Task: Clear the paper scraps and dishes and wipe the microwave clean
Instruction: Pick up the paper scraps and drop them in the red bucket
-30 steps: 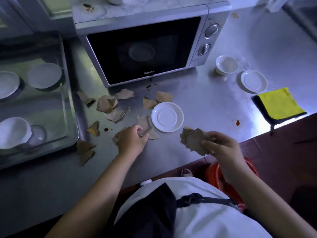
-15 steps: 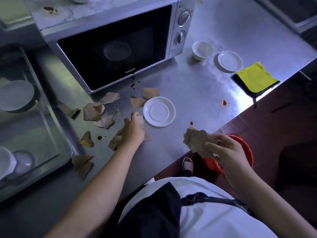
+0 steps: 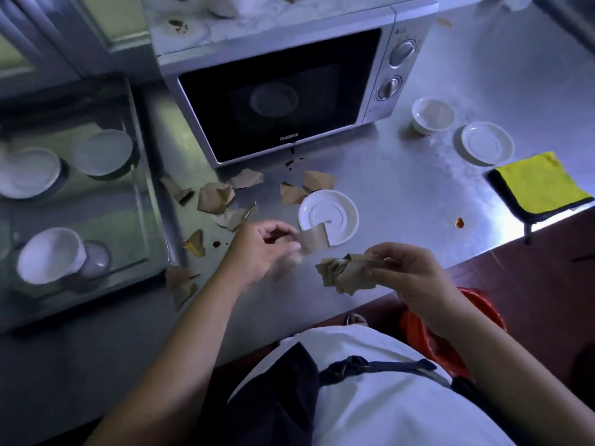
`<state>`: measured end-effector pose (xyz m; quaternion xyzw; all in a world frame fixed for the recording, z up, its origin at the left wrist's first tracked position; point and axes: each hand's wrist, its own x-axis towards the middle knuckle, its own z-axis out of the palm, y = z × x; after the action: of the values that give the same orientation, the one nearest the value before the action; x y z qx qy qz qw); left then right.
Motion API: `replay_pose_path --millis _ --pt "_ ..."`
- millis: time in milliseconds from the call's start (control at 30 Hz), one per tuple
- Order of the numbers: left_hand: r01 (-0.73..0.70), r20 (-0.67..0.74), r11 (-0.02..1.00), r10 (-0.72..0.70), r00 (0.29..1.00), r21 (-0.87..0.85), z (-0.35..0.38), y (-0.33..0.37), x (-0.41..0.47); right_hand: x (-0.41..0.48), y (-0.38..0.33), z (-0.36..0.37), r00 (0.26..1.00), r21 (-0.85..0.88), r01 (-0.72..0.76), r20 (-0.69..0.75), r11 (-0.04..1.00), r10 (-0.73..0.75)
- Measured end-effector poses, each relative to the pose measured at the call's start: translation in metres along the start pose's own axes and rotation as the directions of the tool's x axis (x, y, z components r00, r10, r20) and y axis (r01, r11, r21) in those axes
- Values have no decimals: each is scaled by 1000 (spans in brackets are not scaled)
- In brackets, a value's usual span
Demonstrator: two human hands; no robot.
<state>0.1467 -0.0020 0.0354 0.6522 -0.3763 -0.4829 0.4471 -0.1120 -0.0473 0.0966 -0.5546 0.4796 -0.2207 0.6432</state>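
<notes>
stainless steel bench [image 3: 402, 194] before the silver microwave [image 3: 283, 91] carries torn brown paper scraps [image 3: 215, 197]; left hand [image 3: 257, 252] pinches a blurred single scrap [image 3: 314, 239], seemingly over the white round saucer [image 3: 335, 214]; right hand [image 3: 415, 278] grips a bundle of scraps [image 3: 344, 275].

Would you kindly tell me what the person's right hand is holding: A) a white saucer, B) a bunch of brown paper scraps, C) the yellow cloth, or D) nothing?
B: the right hand grips a bunch of brown paper scraps, while the left hand pinches a single scrap.
</notes>
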Motion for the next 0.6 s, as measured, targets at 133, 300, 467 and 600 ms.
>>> replay_pose_path --millis 133,300,467,600 --pt "7 96 999 -10 995 31 8 23 -20 20 -22 5 980 -195 138 171 971 -105" --pt "29 72 996 -23 997 -80 29 40 -35 31 -34 3 939 -374 257 314 891 -139" --pt "85 102 969 -62 993 -233 49 47 -47 36 -29 -15 908 -264 274 387 925 -159" --pt "143 44 936 -136 990 -323 56 45 -57 42 -21 -21 911 -104 195 388 975 -141"
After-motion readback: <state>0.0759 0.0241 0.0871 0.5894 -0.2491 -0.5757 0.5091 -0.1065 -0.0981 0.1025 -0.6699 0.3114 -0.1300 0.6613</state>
